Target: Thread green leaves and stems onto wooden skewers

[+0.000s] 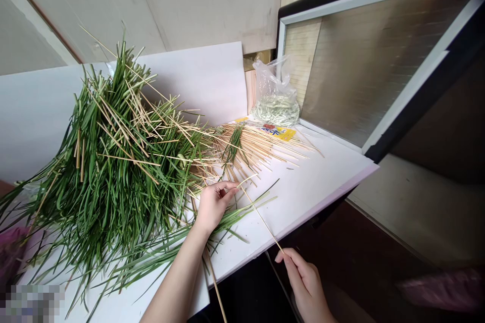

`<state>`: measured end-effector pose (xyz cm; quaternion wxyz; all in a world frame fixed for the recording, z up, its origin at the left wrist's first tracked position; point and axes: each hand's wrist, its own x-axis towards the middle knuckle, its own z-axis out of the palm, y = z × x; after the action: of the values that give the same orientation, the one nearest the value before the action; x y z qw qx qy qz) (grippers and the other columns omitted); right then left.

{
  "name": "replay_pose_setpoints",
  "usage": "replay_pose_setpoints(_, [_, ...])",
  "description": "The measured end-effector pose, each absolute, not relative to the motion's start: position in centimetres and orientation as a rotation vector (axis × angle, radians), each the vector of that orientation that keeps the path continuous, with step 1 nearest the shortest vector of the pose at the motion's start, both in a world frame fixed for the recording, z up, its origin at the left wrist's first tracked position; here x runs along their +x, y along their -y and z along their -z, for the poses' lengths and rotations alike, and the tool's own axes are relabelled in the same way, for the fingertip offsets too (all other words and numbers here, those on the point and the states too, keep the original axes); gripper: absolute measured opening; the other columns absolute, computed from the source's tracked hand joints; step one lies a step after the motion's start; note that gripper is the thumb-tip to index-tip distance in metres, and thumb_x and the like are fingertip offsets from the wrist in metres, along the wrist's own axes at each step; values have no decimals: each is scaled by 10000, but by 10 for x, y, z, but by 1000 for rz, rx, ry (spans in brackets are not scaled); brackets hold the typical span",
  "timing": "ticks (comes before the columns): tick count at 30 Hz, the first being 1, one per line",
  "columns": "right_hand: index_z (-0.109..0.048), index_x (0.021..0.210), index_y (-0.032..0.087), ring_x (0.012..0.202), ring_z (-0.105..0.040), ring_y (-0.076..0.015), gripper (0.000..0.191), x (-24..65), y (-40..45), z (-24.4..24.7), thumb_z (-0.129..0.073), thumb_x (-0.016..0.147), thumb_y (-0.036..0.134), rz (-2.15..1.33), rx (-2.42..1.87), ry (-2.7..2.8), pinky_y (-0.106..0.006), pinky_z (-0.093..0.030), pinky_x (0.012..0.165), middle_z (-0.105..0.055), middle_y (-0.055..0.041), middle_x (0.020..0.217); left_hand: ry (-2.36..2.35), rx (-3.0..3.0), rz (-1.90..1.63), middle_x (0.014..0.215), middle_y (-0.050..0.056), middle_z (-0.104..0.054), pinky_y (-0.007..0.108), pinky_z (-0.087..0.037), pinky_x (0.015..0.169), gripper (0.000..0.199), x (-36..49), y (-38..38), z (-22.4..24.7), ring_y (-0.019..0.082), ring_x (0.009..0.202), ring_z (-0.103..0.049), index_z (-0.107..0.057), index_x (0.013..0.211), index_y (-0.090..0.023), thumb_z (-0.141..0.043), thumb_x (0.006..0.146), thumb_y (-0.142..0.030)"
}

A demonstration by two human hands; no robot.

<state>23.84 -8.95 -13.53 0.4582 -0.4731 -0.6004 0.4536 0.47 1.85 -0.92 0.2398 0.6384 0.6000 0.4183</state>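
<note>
My right hand [305, 282] is closed around the lower end of a thin bamboo skewer [263, 219], which slants up and left over the table's front edge. At its upper tip, my left hand [215, 204] pinches a pale chive stalk [248, 180] lying across the skewer; whether the tip pierces it I cannot tell. Under my left wrist, long green chive leaves [227, 219] are spread on the white tabletop. To the left rises a big heap of chives [125, 181] with several skewers lying on top. Many bare skewers [261, 146] fan out beyond my left hand.
A clear plastic bag [276, 101] holding pale cut pieces stands in the back corner beside a yellow packet [278, 132]. White boards [204, 81] stand behind the heap. A framed panel [371, 60] leans at the right. The white table [318, 176] ends at a slanting front edge.
</note>
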Motion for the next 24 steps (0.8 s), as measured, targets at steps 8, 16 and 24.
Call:
replay_pose_setpoints(8, [-642,842,194,485,-259,-116,431,238,91,134,-388,1047,476,-1107,-1170,1480,-263,-222,473,-335,59,593,-1682,1740,-1114,603,-3,-637,244,-321,534,263,5,-14,10,115,506,-400,-808,843,-175,-648,813,-381])
replay_pose_setpoints(16, [-640,850,193,481,-258,-114,432,238,91,136,-382,1051,475,-1094,-1169,1480,-261,-222,473,-328,63,590,-1664,1748,-1055,664,7,-686,245,-327,533,253,5,-13,6,117,520,-428,-793,813,-176,-637,809,-374])
replay_pose_setpoints(24, [-640,860,196,478,-263,-111,407,239,92,132,-388,1055,449,-1082,-1146,1485,-257,-228,464,-343,63,596,-1532,1887,-806,765,13,-760,251,-404,600,219,6,-10,8,141,605,-571,-794,833,-199,-667,859,-375])
